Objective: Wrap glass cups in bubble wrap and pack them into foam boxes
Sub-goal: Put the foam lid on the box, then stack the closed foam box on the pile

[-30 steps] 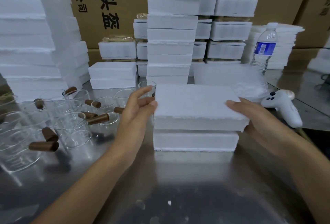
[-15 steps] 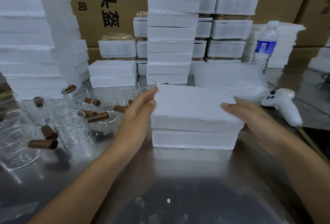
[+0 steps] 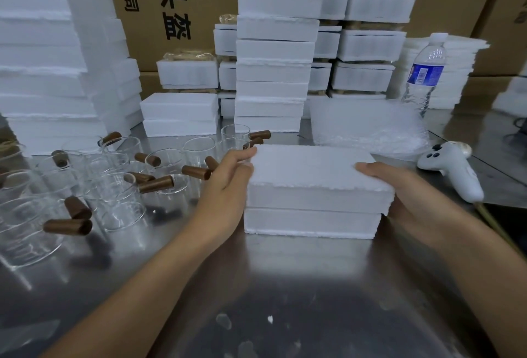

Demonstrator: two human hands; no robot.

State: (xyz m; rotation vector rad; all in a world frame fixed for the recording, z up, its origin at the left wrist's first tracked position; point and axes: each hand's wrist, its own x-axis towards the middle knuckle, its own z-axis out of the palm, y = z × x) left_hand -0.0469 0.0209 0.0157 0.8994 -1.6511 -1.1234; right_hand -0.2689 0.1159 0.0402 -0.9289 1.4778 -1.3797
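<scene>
A white foam lid (image 3: pixel 310 166) lies on a white foam box (image 3: pixel 310 222) in the middle of the steel table (image 3: pixel 285 286), overhanging it slightly on the right. My left hand (image 3: pixel 228 186) rests with straight fingers against the lid's left end. My right hand (image 3: pixel 405 189) grips the lid's right end, thumb on top and fingers under the overhang. Several glass cups (image 3: pixel 119 186) with brown wooden handles stand to the left. A pile of bubble wrap sheets (image 3: pixel 365 126) lies behind the box. What the box holds is hidden.
Tall stacks of foam boxes stand at the left (image 3: pixel 51 58) and at the centre back (image 3: pixel 273 52). A water bottle (image 3: pixel 425 72) and a white controller (image 3: pixel 453 172) are at the right. Cardboard cartons (image 3: pixel 176 1) line the back.
The lid has come down from a raised, tilted hold onto the box, closing the gap. Both hands stayed at its ends and sank with it.
</scene>
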